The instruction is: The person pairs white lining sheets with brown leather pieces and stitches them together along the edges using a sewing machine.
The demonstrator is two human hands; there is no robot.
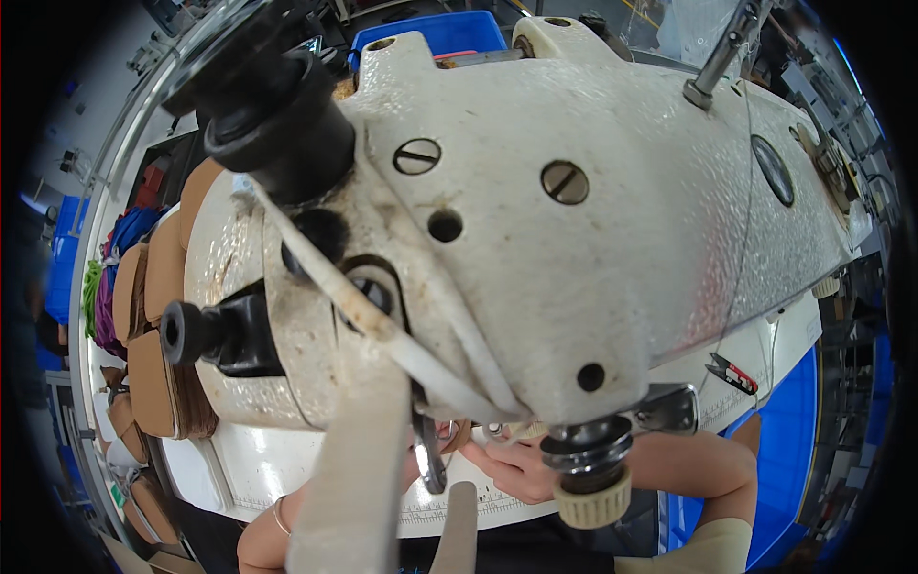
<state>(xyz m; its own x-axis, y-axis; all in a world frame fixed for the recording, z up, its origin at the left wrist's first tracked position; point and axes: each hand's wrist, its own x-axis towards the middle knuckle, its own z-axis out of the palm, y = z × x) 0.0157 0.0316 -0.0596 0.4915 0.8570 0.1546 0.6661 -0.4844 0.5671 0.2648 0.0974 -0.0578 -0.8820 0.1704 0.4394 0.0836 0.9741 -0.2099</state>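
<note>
A cream-white sewing machine head (593, 220) fills most of the view and hides the work under it. Below its front end, my right hand (519, 469) lies on the white table (239, 459) with its fingers pointing at the needle area (435, 450). A small brown piece (460, 436) shows just beyond the fingertips. Whether the fingers grip it is hidden. My left wrist (273, 521) wears a thin bracelet, and the hand itself is hidden behind a pale lever (354, 478). A ridged beige knob (593, 493) hangs over my right forearm.
Stacked brown padded pieces (153, 287) stand along the table's left side, with coloured fabric (120, 239) behind them. Black-and-red thread snips (732, 373) lie at the right. A blue bin (430, 33) sits beyond the machine. A large black knob (277, 124) juts out top left.
</note>
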